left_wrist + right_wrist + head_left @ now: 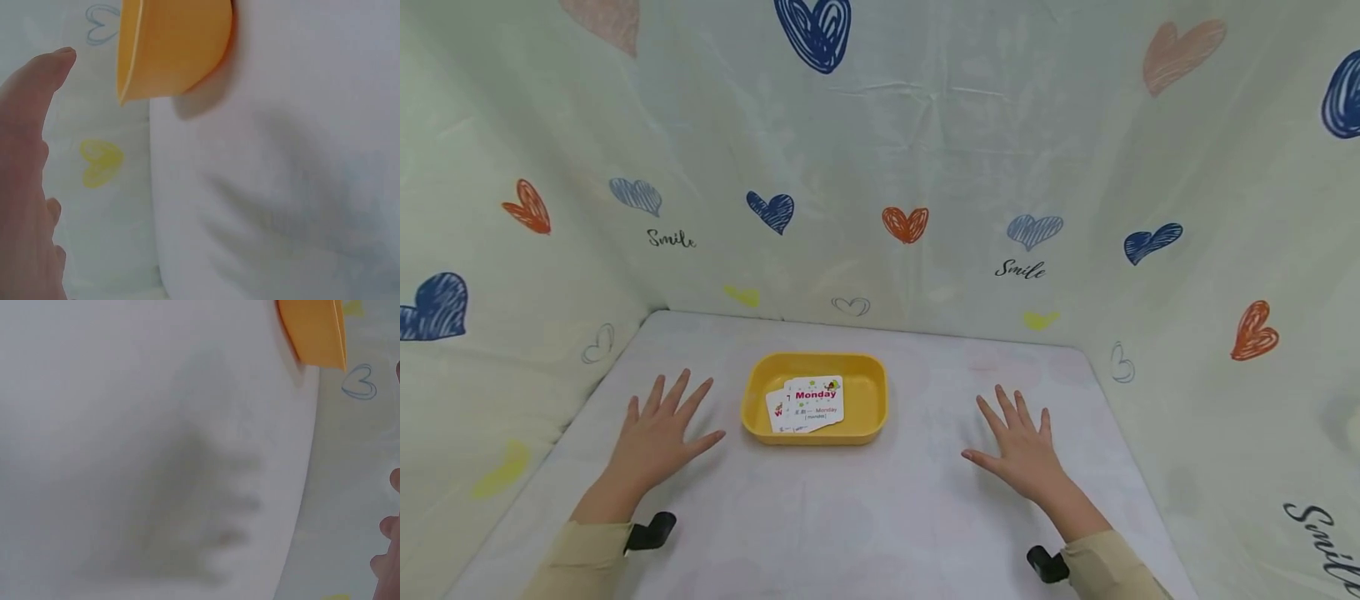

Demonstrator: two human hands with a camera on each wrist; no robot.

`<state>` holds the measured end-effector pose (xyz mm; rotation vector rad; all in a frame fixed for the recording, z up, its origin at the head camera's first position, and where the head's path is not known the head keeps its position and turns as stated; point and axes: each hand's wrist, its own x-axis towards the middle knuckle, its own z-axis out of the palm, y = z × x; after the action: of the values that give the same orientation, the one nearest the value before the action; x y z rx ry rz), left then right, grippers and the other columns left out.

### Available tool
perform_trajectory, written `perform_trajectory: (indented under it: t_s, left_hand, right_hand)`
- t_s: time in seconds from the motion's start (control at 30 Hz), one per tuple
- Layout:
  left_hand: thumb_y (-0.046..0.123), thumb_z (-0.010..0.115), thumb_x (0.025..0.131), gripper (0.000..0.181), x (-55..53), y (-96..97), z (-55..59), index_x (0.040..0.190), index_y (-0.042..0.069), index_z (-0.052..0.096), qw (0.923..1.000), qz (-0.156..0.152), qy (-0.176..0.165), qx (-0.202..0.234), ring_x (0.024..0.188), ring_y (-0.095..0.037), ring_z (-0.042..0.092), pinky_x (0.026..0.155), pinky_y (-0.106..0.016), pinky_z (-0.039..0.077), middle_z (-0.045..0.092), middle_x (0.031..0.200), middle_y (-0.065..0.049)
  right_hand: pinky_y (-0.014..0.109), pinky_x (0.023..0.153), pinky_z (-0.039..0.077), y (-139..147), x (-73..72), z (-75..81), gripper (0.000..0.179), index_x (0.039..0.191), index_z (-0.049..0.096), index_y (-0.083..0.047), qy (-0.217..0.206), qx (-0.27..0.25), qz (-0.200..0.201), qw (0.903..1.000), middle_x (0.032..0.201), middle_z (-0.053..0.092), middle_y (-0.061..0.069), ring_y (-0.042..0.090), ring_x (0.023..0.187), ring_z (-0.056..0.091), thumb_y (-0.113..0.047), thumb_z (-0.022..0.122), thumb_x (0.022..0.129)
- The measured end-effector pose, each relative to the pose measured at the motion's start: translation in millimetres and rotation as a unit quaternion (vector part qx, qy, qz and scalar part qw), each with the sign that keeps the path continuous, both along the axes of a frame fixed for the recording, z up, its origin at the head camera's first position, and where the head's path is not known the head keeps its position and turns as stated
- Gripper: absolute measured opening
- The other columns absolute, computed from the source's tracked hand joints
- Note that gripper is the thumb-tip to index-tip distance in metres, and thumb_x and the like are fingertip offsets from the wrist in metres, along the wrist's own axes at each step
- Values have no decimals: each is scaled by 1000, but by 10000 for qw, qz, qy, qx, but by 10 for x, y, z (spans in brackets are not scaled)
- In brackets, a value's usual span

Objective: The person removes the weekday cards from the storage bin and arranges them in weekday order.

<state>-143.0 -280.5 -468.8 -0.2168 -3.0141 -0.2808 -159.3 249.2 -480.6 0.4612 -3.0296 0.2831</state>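
Observation:
A shallow yellow tray (867,400) stands on the white table, a few white word cards (817,405) overlapping inside it. The top card reads "Monday". To the left of the tray my left hand (653,437) hovers palm down with its fingers spread, holding nothing. On the other side, farther from the tray, my right hand (1024,454) is likewise spread out above the table and holds nothing. Shadows of the fingers fall on the cloth in both wrist views. The tray's side (181,50) shows near the left thumb, and its corner (315,331) appears in the right wrist view.
The white tabletop (850,525) reaches back to a pale curtain (955,150) printed with hearts and "Smile", which also hangs along both sides. Black wrist cameras (651,531) are strapped at the beige cuffs of both sleeves.

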Motion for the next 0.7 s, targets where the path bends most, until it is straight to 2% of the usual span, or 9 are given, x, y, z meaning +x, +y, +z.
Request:
perform_trajectory:
  t_s: [0.13,0.27,0.43,0.57,0.63,0.7]
  left_hand:
    - [53,66,85,88,-60,81,28,153,15,26,10000,-25,-67,39,141,-51,5,105,-73,1,15,157,-25]
    - [54,66,85,89,-104,170,46,153,13,26,9994,15,-317,169,139,-54,9,102,-76,3,15,156,-26]
    - [53,67,84,91,-180,282,20,153,11,25,9967,26,-682,443,136,-57,14,99,-79,11,17,154,-29]
    - [47,70,84,90,-225,369,6,152,6,28,9939,-14,-849,708,133,-58,22,97,-77,21,23,151,-32]
    - [44,71,84,89,-248,407,-3,151,5,28,9895,-19,-1030,1015,133,-57,25,98,-75,24,25,150,-33]
    - [40,70,85,89,-280,432,-21,152,3,25,9816,-1,-1274,1420,134,-54,25,101,-71,25,25,150,-33]
  right_hand:
    - [71,106,8,-118,-66,68,91,152,36,-15,183,-323,236,9990,158,21,16,43,143,16,-63,66,81]
    - [67,108,16,-274,-118,181,90,151,37,-13,98,-720,461,9963,157,27,15,41,142,22,-61,68,81]
    - [62,108,24,-478,-172,262,89,150,40,-12,-411,-1406,606,9874,154,33,12,37,141,28,-55,73,79]
    - [58,108,29,-653,-217,308,85,146,46,-14,-932,-1999,597,9735,152,37,7,32,140,31,-50,79,77]
    - [56,108,31,-745,-243,324,83,144,48,-17,-1153,-2238,536,9663,151,38,5,29,139,32,-48,81,75]
    - [55,108,32,-833,-271,340,81,143,49,-19,-1327,-2468,505,9586,150,40,3,28,139,34,-46,82,74]
